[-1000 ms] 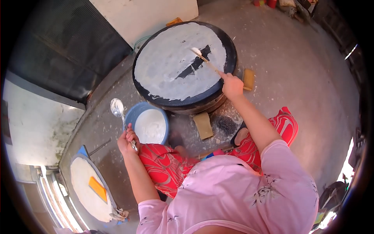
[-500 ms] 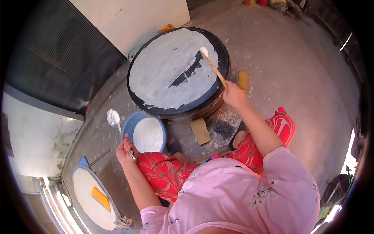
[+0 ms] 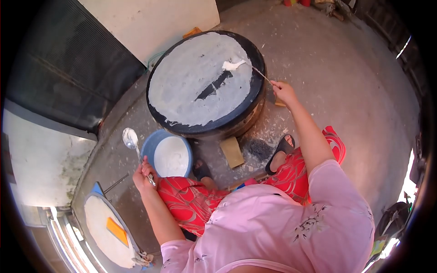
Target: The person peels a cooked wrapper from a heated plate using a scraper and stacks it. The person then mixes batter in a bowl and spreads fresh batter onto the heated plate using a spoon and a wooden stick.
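Note:
My right hand (image 3: 285, 93) is closed on the handle of a thin wooden spreading stick (image 3: 258, 73). White batter (image 3: 233, 65) clings to its far end, over the right part of a round black griddle (image 3: 258, 63). A pale layer of batter (image 3: 186, 75) covers most of the griddle, except for a dark bare strip (image 3: 214, 86) right of centre. My left hand (image 3: 144, 175) grips a metal ladle (image 3: 130, 138), its bowl upward and coated white. Beside that hand stands a blue tub (image 3: 150, 146) holding white batter (image 3: 172, 157).
At lower left a yellow-orange scraper (image 3: 117, 231) lies on a round pale sheet (image 3: 101, 223). A tan block (image 3: 232, 152) rests on the floor before the griddle, next to dark ash (image 3: 258, 149). A white wall panel (image 3: 159, 22) stands behind.
The spreading stick has turned and shifted, its tip now slightly lower and left with more batter showing. The bare strip is smaller. My left hand stays nearly still.

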`<state>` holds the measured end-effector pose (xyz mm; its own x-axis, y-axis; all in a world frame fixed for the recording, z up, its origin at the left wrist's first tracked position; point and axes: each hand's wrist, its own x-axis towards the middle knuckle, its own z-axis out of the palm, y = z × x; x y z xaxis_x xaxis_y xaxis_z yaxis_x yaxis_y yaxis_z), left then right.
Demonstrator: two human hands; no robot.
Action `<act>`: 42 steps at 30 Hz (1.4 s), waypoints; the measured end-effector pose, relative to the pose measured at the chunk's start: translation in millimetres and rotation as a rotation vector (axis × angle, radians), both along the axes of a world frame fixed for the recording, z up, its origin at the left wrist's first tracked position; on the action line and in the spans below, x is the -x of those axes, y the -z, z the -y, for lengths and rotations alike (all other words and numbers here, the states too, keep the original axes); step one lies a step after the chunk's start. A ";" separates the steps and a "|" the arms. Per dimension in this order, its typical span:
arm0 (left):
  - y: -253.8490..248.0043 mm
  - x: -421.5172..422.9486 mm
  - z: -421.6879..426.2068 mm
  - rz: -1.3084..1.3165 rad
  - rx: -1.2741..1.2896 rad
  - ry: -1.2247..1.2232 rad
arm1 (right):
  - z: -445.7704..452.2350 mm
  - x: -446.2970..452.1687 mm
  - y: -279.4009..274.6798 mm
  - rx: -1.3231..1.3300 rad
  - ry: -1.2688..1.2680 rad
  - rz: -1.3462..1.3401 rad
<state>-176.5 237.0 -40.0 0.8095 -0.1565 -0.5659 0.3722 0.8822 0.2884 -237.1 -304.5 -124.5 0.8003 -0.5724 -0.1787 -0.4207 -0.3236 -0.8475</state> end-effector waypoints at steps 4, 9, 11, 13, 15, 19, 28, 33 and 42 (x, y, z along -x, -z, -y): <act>-7.5 -1.6 4.6 -0.006 -0.005 0.022 | -33.4 -9.3 12.7 0.293 -0.058 0.076; -7.6 0.8 1.9 -0.019 -0.002 0.053 | -43.5 23.7 -25.1 0.268 -0.208 -0.063; -8.0 3.4 1.3 -0.048 -0.020 0.076 | -37.3 26.0 -9.6 0.137 0.048 0.050; -4.7 3.3 -3.0 -0.044 -0.018 0.099 | -44.0 15.9 12.3 0.145 0.013 0.048; -6.3 3.5 -6.0 -0.034 -0.017 0.118 | -71.8 10.6 3.2 0.182 -0.046 -0.040; -10.7 11.0 -10.1 -0.004 -0.261 0.198 | -95.7 32.4 -36.5 0.336 -0.192 -0.145; -34.9 54.3 -2.8 0.115 -0.876 0.287 | -133.8 33.3 -21.1 0.221 -0.119 -0.050; -50.5 81.2 -2.4 0.242 -1.078 0.354 | -109.9 45.4 -11.3 0.205 -0.246 0.044; -61.9 89.5 68.0 0.381 -0.939 0.514 | -178.0 36.8 -7.7 -0.065 -0.136 0.127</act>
